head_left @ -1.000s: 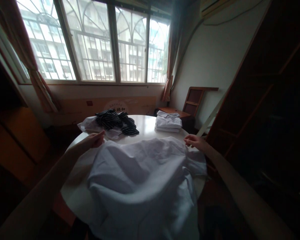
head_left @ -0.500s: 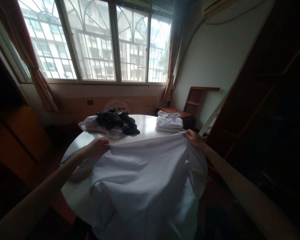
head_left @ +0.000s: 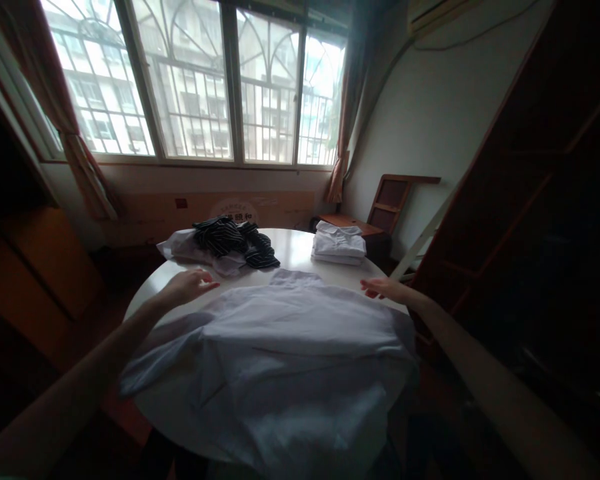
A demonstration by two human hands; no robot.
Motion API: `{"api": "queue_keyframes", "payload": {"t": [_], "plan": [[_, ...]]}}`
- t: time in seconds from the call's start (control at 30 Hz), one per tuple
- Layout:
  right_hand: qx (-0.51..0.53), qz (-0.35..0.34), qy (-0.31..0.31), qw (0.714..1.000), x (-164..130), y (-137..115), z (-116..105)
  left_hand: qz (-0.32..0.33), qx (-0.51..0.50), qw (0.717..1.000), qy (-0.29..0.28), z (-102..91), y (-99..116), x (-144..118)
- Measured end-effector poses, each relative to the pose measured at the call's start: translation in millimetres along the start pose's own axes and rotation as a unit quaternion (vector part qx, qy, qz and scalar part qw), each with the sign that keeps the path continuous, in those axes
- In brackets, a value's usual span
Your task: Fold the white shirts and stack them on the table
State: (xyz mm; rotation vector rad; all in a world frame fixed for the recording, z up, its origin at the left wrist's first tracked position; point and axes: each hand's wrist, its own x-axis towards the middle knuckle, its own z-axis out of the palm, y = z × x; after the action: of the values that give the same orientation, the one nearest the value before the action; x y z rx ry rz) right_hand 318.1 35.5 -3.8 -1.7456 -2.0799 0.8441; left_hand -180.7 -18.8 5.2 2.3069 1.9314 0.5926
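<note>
A white shirt [head_left: 300, 333] lies spread over the round white table [head_left: 153, 283], its collar toward the window and its lower part reaching over the near edge. Just beyond its left shoulder is my left hand [head_left: 193, 285], fingers loosely curved and apart, holding nothing. My right hand [head_left: 383, 288] hovers by the right shoulder, also unclosed and without cloth in it. Both hands seem slightly above the fabric. One sleeve stretches out to the left; the right sleeve's end is hard to make out in the shade.
At the table's far left lies a heap of black striped cloth [head_left: 230, 240] with white cloth [head_left: 177, 245] under it. A stack of folded white shirts [head_left: 339, 243] stands at the far right. Behind it is a wooden chair [head_left: 387, 203], and a dark wooden panel [head_left: 505, 173] leans at right.
Both hands have let go of the shirt's shoulder edge. The raised cloth has dropped flat on the table, and the collar and left sleeve now show.
</note>
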Motion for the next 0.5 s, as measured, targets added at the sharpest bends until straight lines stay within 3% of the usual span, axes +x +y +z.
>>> {"api": "queue_keyframes", "payload": {"t": [0.1,0.2,0.37,0.5], "plan": [[-0.090,0.006,-0.014,0.996,9.5,-11.3,24.7,-0.010,-0.065,0.994,-0.090,28.4,24.6,11.0],[-0.081,0.014,-0.029,0.996,12.3,-21.7,38.4,-0.038,-0.148,0.977,-0.151,47.0,39.6,24.2],[0.071,-0.052,-0.071,0.994,16.0,-25.8,35.2,-0.089,-0.231,0.948,-0.199,49.4,53.3,42.4],[0.232,0.007,-0.092,0.968,11.6,-22.2,31.2,-0.083,-0.244,0.946,-0.199,47.3,56.9,51.1]]}}
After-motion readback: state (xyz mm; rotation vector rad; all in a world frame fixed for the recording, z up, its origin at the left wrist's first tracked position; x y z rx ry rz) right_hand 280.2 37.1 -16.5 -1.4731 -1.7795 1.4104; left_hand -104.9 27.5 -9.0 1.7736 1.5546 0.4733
